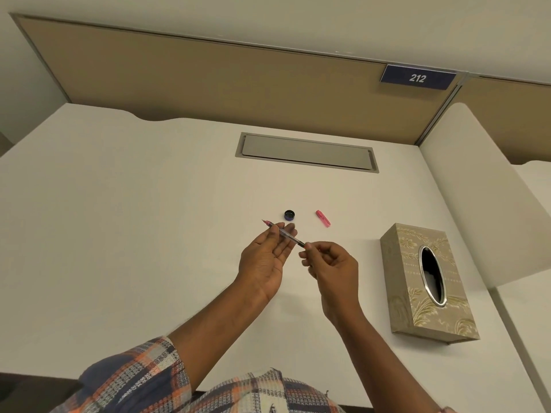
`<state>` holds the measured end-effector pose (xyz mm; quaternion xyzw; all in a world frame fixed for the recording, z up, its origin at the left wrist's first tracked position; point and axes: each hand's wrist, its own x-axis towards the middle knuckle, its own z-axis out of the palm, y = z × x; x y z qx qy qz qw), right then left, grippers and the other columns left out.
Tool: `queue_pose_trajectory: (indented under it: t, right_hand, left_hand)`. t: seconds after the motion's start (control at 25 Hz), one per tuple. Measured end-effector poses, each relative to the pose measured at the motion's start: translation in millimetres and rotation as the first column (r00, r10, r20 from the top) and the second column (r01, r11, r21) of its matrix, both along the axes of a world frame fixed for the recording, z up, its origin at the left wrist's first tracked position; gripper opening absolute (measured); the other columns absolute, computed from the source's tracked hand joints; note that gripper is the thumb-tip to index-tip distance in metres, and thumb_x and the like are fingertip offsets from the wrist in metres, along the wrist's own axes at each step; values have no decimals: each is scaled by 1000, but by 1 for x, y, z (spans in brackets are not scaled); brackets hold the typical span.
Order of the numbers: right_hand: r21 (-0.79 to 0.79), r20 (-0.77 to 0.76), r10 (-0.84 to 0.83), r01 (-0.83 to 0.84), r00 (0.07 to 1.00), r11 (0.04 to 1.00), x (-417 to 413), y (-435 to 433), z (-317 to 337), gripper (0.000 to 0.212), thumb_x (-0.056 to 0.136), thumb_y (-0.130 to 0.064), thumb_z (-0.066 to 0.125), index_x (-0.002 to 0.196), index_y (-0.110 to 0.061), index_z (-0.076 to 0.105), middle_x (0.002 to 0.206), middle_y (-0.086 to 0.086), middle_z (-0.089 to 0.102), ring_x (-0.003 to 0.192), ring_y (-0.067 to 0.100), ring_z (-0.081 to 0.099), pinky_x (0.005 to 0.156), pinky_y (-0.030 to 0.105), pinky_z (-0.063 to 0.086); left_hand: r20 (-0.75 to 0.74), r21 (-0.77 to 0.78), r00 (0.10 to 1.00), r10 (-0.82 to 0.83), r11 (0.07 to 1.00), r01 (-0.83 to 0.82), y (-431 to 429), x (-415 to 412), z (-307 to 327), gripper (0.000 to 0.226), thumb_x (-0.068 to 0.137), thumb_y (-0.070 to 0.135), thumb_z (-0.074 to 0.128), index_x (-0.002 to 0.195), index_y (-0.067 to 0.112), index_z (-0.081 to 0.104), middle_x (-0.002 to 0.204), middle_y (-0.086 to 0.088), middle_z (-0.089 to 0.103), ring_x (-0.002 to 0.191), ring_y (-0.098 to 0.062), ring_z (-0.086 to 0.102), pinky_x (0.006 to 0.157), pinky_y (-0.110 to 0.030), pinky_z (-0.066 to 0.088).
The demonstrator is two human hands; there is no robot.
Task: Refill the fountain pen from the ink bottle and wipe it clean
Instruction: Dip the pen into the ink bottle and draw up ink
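The left hand (264,257) was turned palm up with its fingers almost straight, and the fountain pen (284,234) lay across these fingers. The thumb seemed to press the barrel against them near the front part, so this hand held the pen lightly. The right hand (331,269) had its fingers curled, and its thumb and first finger pinched the back end of the same pen. In this way the pen was kept in the air between both hands, above the desk (134,234). Its pink nib end pointed away from the person, to the far side of the left hand.

Just beyond the left fingertips, a small dark round piece (289,215) sat on the desk with its open side up. I could not tell if it was a lid or a low pot. A pink pen cap (323,218) lay flat beyond the right hand, near the dark piece but not touching it.

To the outer side of the right hand, well apart from it, a patterned tissue box (429,281) lay on the desk with its oval opening upward. Far beyond both hands there was a grey cover plate (307,152) set in the desk.
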<state>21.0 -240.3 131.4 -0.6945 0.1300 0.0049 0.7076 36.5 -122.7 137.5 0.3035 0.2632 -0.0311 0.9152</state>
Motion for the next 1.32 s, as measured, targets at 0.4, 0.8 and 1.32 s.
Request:
queue_pose_trajectory:
  t: [0.4, 0.8, 1.32]
  right_hand:
    - [-326, 59, 86, -62, 995, 943, 36, -18, 18, 13, 86, -14, 66, 76, -20, 70, 69, 2, 72, 71, 13, 66, 72, 35, 53]
    - [-752, 73, 389, -206, 918, 626, 64, 13, 23, 11, 87, -13, 63, 77, -13, 67, 59, -10, 58, 56, 8, 49, 56, 17, 35]
    - [-890, -143, 576, -360, 805, 281, 99, 57, 14, 11, 88, -12, 60, 87, -8, 71, 80, 8, 69, 68, 20, 55, 60, 24, 37]
  left_hand:
    - [-95, 805, 924, -371, 517, 291, 51, -25, 4, 5, 80, 10, 69, 80, 8, 74, 76, -3, 74, 62, -6, 65, 64, -17, 49]
    - [1, 971, 928, -372, 221, 87, 101, 28, -13, 15, 71, 15, 77, 82, 25, 74, 88, 17, 66, 86, -9, 58, 72, -19, 44]
    - [-33, 883, 837, -547, 376, 280, 98, 60, -51, 14, 77, 6, 71, 90, 8, 75, 95, -6, 72, 86, -10, 63, 76, -14, 46]
